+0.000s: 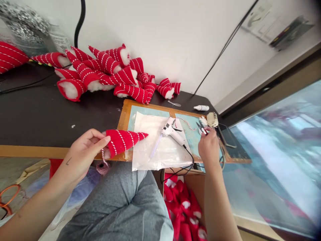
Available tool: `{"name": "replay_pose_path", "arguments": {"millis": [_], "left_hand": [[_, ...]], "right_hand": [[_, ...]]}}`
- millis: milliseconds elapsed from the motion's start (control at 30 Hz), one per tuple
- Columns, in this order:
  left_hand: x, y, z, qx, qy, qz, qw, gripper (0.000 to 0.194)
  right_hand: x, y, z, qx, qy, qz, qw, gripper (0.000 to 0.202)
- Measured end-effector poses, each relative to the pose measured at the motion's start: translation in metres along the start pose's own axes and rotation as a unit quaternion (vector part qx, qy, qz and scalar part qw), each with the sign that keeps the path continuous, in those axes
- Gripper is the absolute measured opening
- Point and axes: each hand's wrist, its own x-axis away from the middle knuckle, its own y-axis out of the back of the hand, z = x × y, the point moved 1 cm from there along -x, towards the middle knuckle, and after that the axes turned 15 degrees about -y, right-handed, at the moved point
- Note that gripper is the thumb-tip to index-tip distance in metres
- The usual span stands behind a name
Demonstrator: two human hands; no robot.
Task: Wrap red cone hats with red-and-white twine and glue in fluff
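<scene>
My left hand [86,150] pinches the wide end of a small red felt cone [122,140] wound with red-and-white twisted cord. The cone's tip points right, over the edge of a white sheet [142,159]. From its open end the cord runs down to a spool of cord [102,167] below the table edge. My right hand [209,147], at the right of the table, is closed around small dark scissors [202,128], whose blades point up and left; the fingers partly hide them. Between my hands a white glue gun [174,134] lies on the sheet.
Many stuffed red cones [107,75] are heaped against the wall. A short cord piece [187,121], a white bottle [201,108] and a metal stand [227,137] lie to the right. A box [198,187] of red cones stands below, with the glue gun's cable [189,154] hanging nearby.
</scene>
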Motion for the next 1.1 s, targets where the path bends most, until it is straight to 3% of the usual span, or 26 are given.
{"name": "replay_pose_path", "arguments": {"millis": [67,133,167,200,267,367,533,667,867,967,1033,1100], "left_hand": [[0.007,-0.005,0.001,-0.003,0.005,0.023,1.000,0.044],[0.015,-0.008,0.002,-0.026,0.012,0.038,0.999,0.041],[0.019,-0.008,0.003,-0.039,0.018,0.042,0.998,0.040],[0.022,-0.008,0.003,-0.048,0.024,0.045,0.998,0.040],[0.027,-0.008,0.003,-0.052,0.030,0.052,0.997,0.038],[0.031,-0.006,0.002,-0.035,0.033,0.067,0.997,0.036],[0.029,0.005,0.007,-0.034,0.038,0.121,0.991,0.030],[0.024,0.020,0.005,-0.141,0.005,0.160,0.977,0.032],[0.015,0.044,-0.011,-0.334,-0.118,0.209,0.912,0.030],[0.015,0.049,-0.017,-0.366,-0.175,0.206,0.891,0.026],[0.016,0.048,-0.022,-0.371,-0.210,0.184,0.886,0.020],[0.018,0.046,-0.026,-0.368,-0.247,0.166,0.881,0.015]], "right_hand": [[0.034,0.019,0.025,-0.144,0.000,-0.009,0.990,0.038],[0.081,0.028,0.063,-0.297,0.044,0.079,0.951,0.031],[0.106,0.028,0.084,-0.354,0.077,0.157,0.919,0.024],[0.130,0.026,0.105,-0.399,0.103,0.227,0.882,0.019],[0.170,0.015,0.139,-0.472,0.108,0.304,0.821,0.018],[0.197,-0.003,0.165,-0.513,0.076,0.344,0.783,0.024],[0.197,-0.020,0.164,-0.490,0.049,0.325,0.808,0.013],[0.197,-0.026,0.156,-0.464,0.062,0.299,0.831,0.011],[0.196,-0.034,0.156,-0.432,0.097,0.261,0.858,0.013],[0.197,-0.031,0.154,-0.451,0.087,0.270,0.846,0.012],[0.201,-0.020,0.147,-0.484,0.081,0.291,0.821,0.028],[0.210,-0.006,0.138,-0.507,0.072,0.355,0.782,0.048]]}}
